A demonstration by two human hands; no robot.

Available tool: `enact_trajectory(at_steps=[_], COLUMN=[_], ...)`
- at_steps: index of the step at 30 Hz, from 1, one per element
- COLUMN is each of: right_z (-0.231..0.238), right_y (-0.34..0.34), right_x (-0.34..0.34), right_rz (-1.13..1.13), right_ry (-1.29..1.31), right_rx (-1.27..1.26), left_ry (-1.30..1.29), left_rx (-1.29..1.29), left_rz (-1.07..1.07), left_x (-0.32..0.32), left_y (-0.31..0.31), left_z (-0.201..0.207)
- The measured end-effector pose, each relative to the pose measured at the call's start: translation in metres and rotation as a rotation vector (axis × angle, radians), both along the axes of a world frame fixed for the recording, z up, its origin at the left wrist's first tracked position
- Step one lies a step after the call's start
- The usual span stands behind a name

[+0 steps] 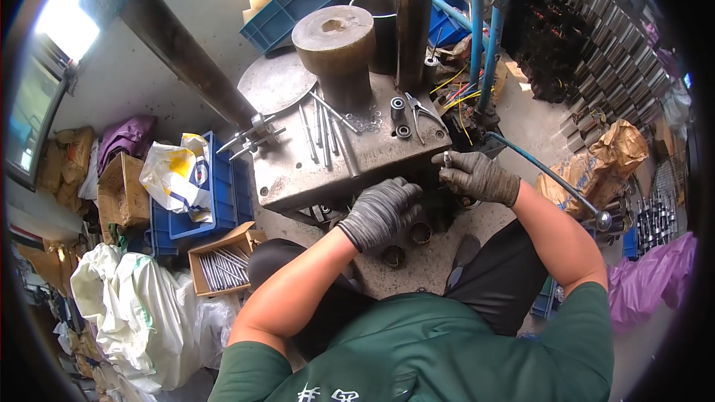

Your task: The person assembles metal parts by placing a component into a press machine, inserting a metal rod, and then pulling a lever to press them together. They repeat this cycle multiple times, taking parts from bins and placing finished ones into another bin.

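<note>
Right hand (480, 178) pinches metal part (447, 158); shirt (424, 335): 2 white characters (345, 396).

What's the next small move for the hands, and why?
Probably bring the right hand and its small silvery part toward the left hand. The part is pinched up near the front right corner of the metal block; the left hand is curled nearby, though whether it holds anything is hidden.
</note>
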State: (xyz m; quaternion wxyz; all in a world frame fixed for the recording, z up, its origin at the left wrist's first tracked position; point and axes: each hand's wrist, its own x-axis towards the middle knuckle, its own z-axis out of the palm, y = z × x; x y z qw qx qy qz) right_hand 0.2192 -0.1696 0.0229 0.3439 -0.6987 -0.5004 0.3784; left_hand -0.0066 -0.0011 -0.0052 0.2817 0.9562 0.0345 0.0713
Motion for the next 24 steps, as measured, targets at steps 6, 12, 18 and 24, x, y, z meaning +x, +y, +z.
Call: enact_trajectory(at_steps=[6,12,18,24], right_z=[-0.040,-0.101,-0.165,-0.190], right_y=[-0.117,-0.270,-0.406,-0.528], right_x=[0.084,0.106,0.087,0.055], right_rz=[0.076,-0.623,-1.213,-1.719], right_ry=[-0.567,-0.136,0.254,0.336], right_rx=[-0.331,-0.321,-0.117,-0.025], left_ry=[-0.085,-0.016,-0.004,-0.211], left_rx=[0.447,0.613,0.629,0.617], left_rz=[0.556,0.509,0.429,0.162], left_x=[0.008,0.016,0.005,0.005], left_y=[0.055,0.065,0.065,0.005], left_z=[0.027,0.006,-0.008,-0.002])
